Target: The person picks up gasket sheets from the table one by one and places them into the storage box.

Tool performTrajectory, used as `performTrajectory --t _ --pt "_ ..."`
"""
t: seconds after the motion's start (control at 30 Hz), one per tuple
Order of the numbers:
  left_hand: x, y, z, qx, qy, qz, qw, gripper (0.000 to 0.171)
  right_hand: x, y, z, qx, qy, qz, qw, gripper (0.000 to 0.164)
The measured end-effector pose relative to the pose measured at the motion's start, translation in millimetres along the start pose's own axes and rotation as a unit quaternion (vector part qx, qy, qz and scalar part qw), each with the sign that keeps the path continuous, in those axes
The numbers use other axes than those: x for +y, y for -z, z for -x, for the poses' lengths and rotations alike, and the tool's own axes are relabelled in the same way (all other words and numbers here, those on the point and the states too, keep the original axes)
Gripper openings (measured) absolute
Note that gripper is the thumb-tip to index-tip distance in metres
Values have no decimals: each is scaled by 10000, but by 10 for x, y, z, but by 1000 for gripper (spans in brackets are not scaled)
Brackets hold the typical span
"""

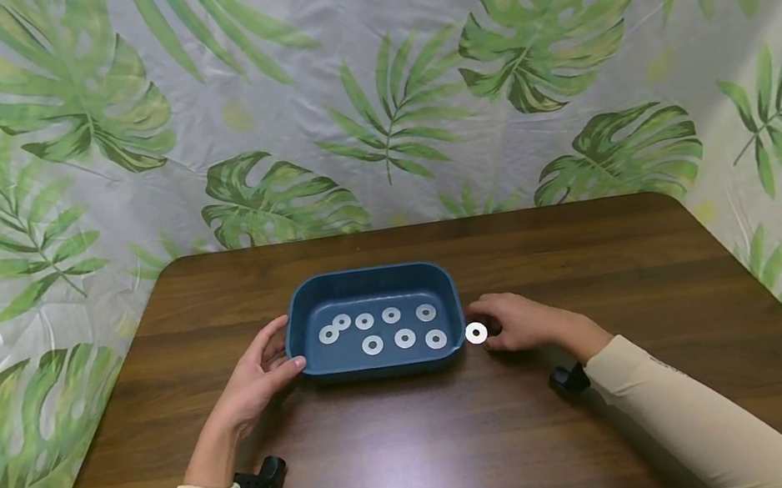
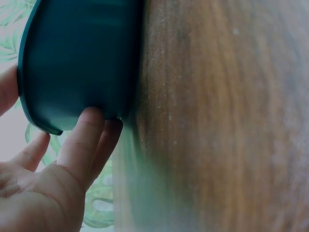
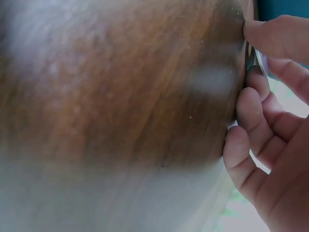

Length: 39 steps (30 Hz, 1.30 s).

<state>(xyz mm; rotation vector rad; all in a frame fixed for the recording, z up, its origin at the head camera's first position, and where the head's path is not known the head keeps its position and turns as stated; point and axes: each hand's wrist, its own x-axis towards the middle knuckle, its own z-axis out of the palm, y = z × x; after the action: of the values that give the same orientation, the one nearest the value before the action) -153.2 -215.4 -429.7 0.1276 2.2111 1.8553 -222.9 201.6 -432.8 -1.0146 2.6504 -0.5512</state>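
A blue rectangular tray point(image 1: 386, 360) stands on the table with several flat metal washers point(image 1: 405, 338) lying on its floor. My left hand point(image 1: 259, 377) grips the tray's left end, thumb at the front corner and fingers along the side. In the left wrist view, the fingertips point(image 2: 90, 116) touch the outside of the tray wall point(image 2: 82, 58). Just outside the tray's right end, my right hand point(image 1: 512, 321) pinches one washer point(image 1: 476, 333) near the table. The right wrist view gives only a thin bright edge of that washer point(image 3: 261, 62) between thumb and fingers.
The dark brown wooden table point(image 1: 407, 452) reaches back to a leaf-printed curtain point(image 1: 384, 93). A black wrist camera point(image 1: 262, 478) sits on the left wrist, and another black camera point(image 1: 569, 378) on the right.
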Motion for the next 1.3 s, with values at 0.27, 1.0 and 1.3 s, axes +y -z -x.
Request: performTrajectory --t 0.27,1.0,1.3 --pt "-7 2 -8 -10 -31 13 10000 73 36 -24 2 138 167 56 9997 26" --pt "-13 -10 -3 -22 -74 37 10000 73 232 295 122 806 -237 -412 9956 30" --pt "-23 2 2 -23 -62 26 10000 73 237 405 31 882 -293 -848 9920 31"
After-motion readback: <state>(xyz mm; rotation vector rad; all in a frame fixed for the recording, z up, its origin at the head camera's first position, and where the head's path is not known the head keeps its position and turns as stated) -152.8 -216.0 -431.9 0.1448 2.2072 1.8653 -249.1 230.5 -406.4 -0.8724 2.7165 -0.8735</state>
